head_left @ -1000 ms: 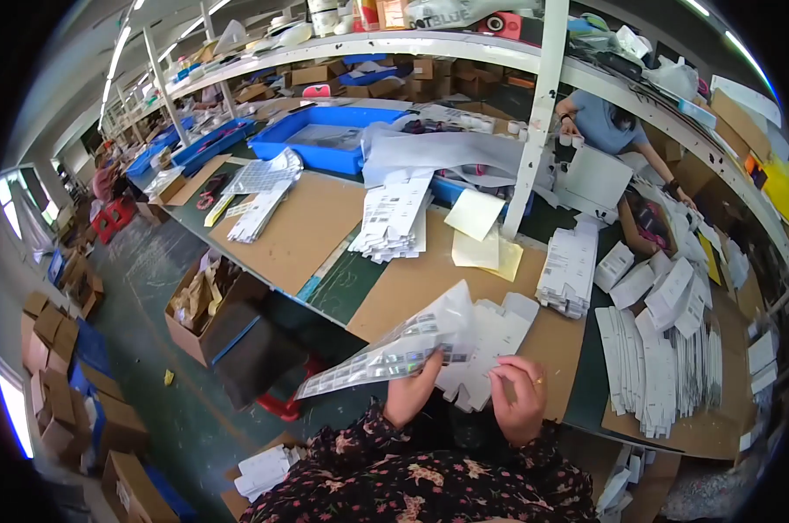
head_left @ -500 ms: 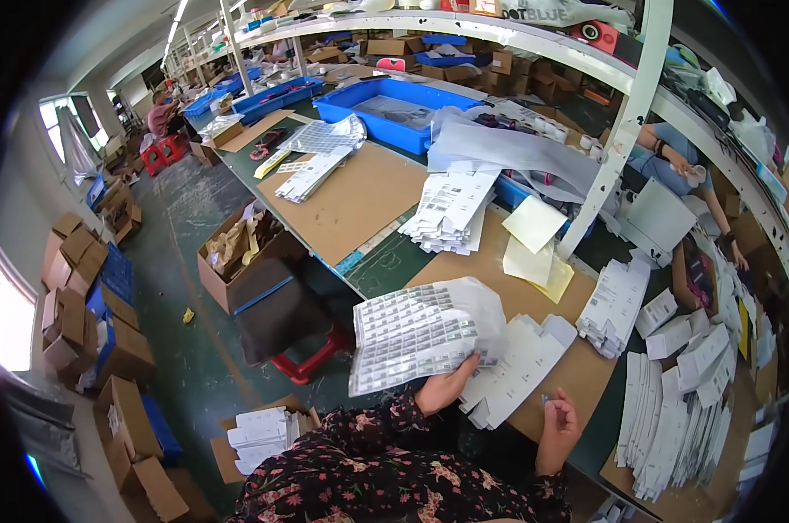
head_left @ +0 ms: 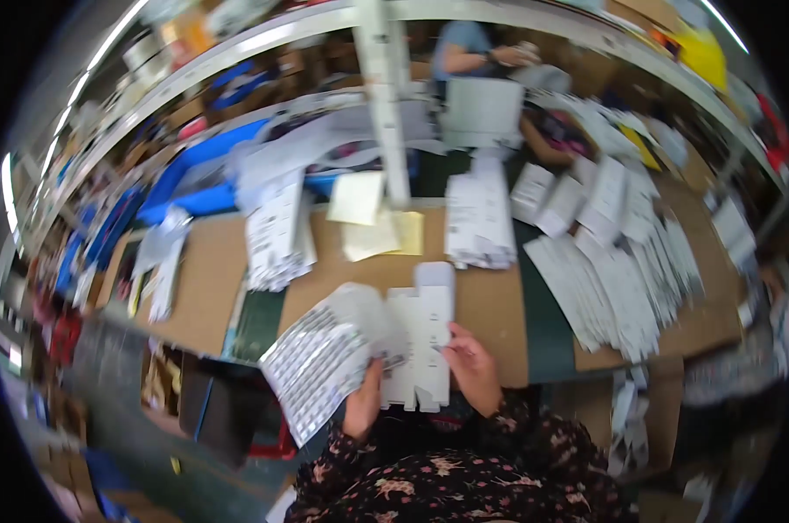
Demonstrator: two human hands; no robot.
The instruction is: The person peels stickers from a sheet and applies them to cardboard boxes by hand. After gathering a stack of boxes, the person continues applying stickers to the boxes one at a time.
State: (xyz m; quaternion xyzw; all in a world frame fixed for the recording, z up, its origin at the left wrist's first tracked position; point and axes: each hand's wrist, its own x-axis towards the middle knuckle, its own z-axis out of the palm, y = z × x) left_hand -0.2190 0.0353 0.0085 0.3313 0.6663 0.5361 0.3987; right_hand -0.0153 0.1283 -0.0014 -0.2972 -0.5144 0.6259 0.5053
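My left hand (head_left: 364, 403) is closed on the lower right corner of a sheet of labels (head_left: 318, 356), printed in rows of small silvery labels, with a translucent backing curling at its top. The sheet is tilted over the table's front edge. Beside it a flat, unfolded white carton (head_left: 431, 336) lies on the brown cardboard, its rounded flap pointing away from me. My right hand (head_left: 475, 370) is at the carton's right edge, thumb and forefinger drawn together against it. Blur hides whatever small thing may be between those fingertips.
Yellow paper sheets (head_left: 367, 228) lie behind the carton. Stacks of flat white cartons stand left (head_left: 277, 231) and right (head_left: 480, 213), with more cartons (head_left: 599, 288) farther right. A white shelf post (head_left: 381, 105) rises at the back; beyond it a person's arm (head_left: 473, 59) shows.
The view has swung to the right. My right hand has moved in to the flat carton's right edge; earlier it was apart with a tiny piece at its fingertip. My left hand still holds the sheet.
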